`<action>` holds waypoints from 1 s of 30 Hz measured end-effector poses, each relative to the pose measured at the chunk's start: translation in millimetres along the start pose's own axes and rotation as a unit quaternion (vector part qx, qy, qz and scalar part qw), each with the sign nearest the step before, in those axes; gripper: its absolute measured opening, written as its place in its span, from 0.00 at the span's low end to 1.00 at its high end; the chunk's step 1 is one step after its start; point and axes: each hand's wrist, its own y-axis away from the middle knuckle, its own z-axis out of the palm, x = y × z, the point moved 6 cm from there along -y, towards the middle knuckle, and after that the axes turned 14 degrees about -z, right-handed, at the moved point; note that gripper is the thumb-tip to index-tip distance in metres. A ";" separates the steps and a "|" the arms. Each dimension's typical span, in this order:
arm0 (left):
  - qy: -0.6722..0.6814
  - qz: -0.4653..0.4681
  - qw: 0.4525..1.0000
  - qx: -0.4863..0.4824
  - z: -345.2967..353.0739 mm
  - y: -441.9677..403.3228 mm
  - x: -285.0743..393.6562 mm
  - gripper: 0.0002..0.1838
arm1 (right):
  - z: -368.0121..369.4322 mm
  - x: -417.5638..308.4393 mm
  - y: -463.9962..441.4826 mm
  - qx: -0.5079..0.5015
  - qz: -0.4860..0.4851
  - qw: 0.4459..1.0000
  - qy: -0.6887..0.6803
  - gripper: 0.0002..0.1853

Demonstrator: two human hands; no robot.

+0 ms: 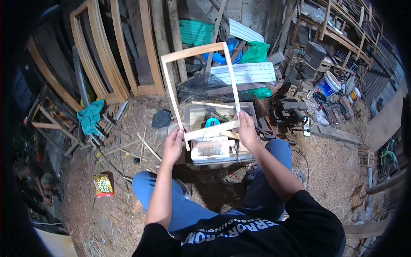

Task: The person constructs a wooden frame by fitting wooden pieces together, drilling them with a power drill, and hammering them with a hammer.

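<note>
A light wooden frame (198,52) made of thin strips is held up in front of me, tilted away. My left hand (173,144) is closed around its lower left corner, where the side strip juts past the crosspiece. At the lower right corner, my right hand (247,128) grips the other side strip. Beneath the frame stands a wooden tool box (187,118). In it I see a round turquoise object (212,122), partly covered by the frame's lower strip, and a pale block with a dark face (210,153).
Tall wooden frames (105,55) lean at the back left. A vise-like metal machine (293,115) stands right of the box. A teal cloth (90,118) and a snack bag (103,186) lie left; a paint bucket (329,83) is at right. Another person (46,184) is at far left.
</note>
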 end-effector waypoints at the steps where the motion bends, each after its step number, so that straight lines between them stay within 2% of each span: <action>1: 0.016 0.004 1.000 0.002 -1.1 -2.4 0.3 0.17 | 5.1 -0.6 1.5 0.002 0.003 1.000 -0.012 0.21; 6: 0.036 0.006 0.999 0.000 -12.8 -1.1 -6.8 0.14 | 22.9 -6.5 6.7 -0.048 0.007 0.999 0.000 0.22; 7: 0.083 -0.047 0.995 0.010 -17.4 -0.7 -10.7 0.14 | 25.7 -5.2 7.8 -0.065 0.009 0.998 0.005 0.22; 8: 0.090 -0.042 0.995 0.020 -22.6 -2.4 -13.4 0.14 | 28.3 -4.0 8.7 -0.082 0.011 0.997 0.010 0.23; 10: 0.101 -0.030 0.994 0.041 -35.3 -7.0 -19.4 0.14 | 27.8 3.9 11.2 -0.151 0.115 0.981 -0.045 0.18; 12: 0.104 -0.042 0.993 0.047 -41.2 -6.4 -21.8 0.14 | 29.8 -20.1 10.8 -0.268 0.014 0.960 0.077 0.13; 13: 0.100 -0.046 0.993 0.042 -42.5 -5.6 -22.0 0.14 | 29.8 -23.4 13.0 -0.298 0.067 0.951 0.044 0.14; 16: 0.125 -0.050 0.991 0.027 -35.7 -3.8 -22.5 0.15 | 20.8 -12.6 9.8 -0.315 0.067 0.945 0.056 0.12; 20: 0.169 -0.098 0.980 0.023 -26.4 -1.1 -37.0 0.14 | 12.2 -7.5 7.4 -0.255 0.109 0.961 -0.006 0.12; 23: 0.132 -0.107 0.985 0.016 -23.9 0.6 -40.5 0.15 | 10.0 -5.0 6.6 -0.262 0.122 0.957 0.000 0.11; 28: 0.137 -0.085 0.987 0.004 -21.8 2.7 -44.5 0.14 | 2.1 3.1 9.3 -0.237 0.136 0.962 0.009 0.10; 29: 0.142 -0.082 0.986 0.008 -20.6 2.6 -43.1 0.14 | 1.7 3.5 7.9 -0.228 0.132 0.965 -0.004 0.13; 30: 0.147 -0.079 0.986 0.013 -19.7 2.2 -42.2 0.14 | 2.3 0.9 6.8 -0.219 0.131 0.967 -0.015 0.13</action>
